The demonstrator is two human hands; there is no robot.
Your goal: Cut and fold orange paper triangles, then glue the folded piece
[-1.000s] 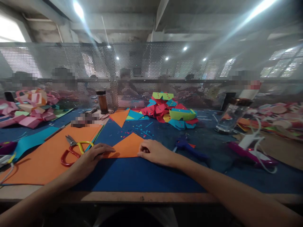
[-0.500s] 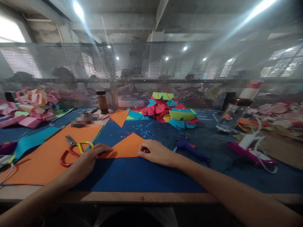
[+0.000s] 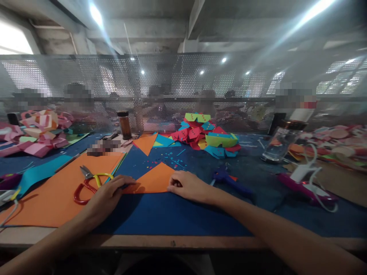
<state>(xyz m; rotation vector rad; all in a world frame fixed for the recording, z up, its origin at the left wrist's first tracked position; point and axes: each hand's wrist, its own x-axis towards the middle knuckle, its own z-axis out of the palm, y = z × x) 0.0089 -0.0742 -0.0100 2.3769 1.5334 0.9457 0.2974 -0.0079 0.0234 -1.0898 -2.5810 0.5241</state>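
Note:
A folded orange paper triangle [image 3: 156, 179] lies on the blue table mat, its peak pointing away from me. Stretched fingers of my left hand [image 3: 113, 191] rest on its left corner. My right hand [image 3: 186, 185] is curled closed at the right corner, knuckles up, with the paper's edge at its fingertips. Just left of my left hand, scissors [image 3: 87, 183] with red and yellow handles lie on a stack of orange sheets [image 3: 48, 202]. To the right of my right hand is a blue glue gun [image 3: 232, 181].
Behind the triangle lie another orange piece [image 3: 146, 143], small scraps and a pile of colourful paper shapes [image 3: 197, 131]. A brown bottle [image 3: 125, 125] and a clear glass jar [image 3: 276, 143] stand farther back. At right lies a purple device with a white cord [image 3: 306, 187].

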